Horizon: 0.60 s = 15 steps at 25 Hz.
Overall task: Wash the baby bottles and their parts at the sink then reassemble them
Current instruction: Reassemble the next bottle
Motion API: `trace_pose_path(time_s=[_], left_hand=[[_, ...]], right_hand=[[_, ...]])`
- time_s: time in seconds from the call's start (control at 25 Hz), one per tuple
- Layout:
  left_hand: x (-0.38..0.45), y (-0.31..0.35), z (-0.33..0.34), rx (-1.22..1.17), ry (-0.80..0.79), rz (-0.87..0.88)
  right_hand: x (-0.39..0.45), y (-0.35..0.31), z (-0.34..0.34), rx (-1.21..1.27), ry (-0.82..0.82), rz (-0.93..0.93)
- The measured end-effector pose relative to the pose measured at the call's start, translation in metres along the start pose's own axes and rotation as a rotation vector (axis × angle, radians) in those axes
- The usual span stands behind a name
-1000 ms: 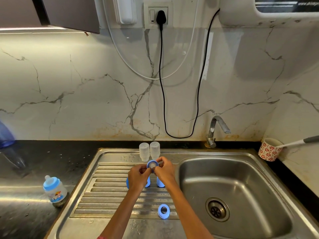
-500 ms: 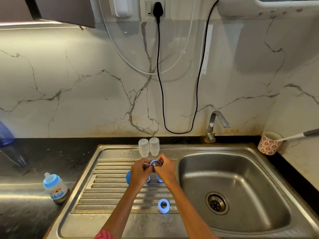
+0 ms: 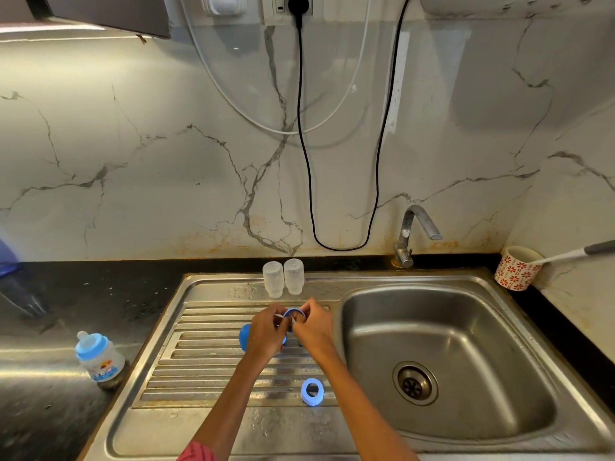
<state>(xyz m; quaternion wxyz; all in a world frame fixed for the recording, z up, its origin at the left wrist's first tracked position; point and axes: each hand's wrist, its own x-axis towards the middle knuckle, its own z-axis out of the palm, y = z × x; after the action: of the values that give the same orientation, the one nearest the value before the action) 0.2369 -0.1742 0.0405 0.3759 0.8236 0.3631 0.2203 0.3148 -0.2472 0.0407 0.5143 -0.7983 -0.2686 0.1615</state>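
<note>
Both grips are closing on one blue collar ring [image 3: 294,312] at frame centre: left hand [image 3: 266,334] and right hand [image 3: 312,327] pinching it above the drainboard [image 3: 199,371]; two clear bottles [image 3: 283,277] standing inverted behind.

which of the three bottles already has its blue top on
The small bottle on the dark counter left of the sink. The two clear bottles by the wall stand upside down, bare.

Bright, even light; a strip lamp under the cabinet [image 3: 100,15] at far left washes the marble wall [image 3: 133,144] white. Glare streaks the steel drainboard [image 3: 206,371] and dark counter [image 3: 50,354]. Soft shadow lies at far right. Wide-angle bending curves the edges; the left margin is blurred
</note>
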Motion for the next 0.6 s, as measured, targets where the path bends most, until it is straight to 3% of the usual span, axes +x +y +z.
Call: trace_pose_path(time_s=[0.12, 0.24, 0.6], left_hand=[[-0.005, -0.008, 0.001, -0.031, 0.028, -0.024], [-0.011, -0.013, 0.003, -0.209, 0.034, -0.091], [-0.013, -0.032, -0.009, -0.215, -0.001, -0.14]], right_hand=[[0.004, 0.002, -0.005, 0.096, -0.188, 0.102], [0.005, 0.002, -0.015, 0.16, -0.407, 0.252], [-0.002, 0.009, 0.006, 0.343, -0.392, 0.301]])
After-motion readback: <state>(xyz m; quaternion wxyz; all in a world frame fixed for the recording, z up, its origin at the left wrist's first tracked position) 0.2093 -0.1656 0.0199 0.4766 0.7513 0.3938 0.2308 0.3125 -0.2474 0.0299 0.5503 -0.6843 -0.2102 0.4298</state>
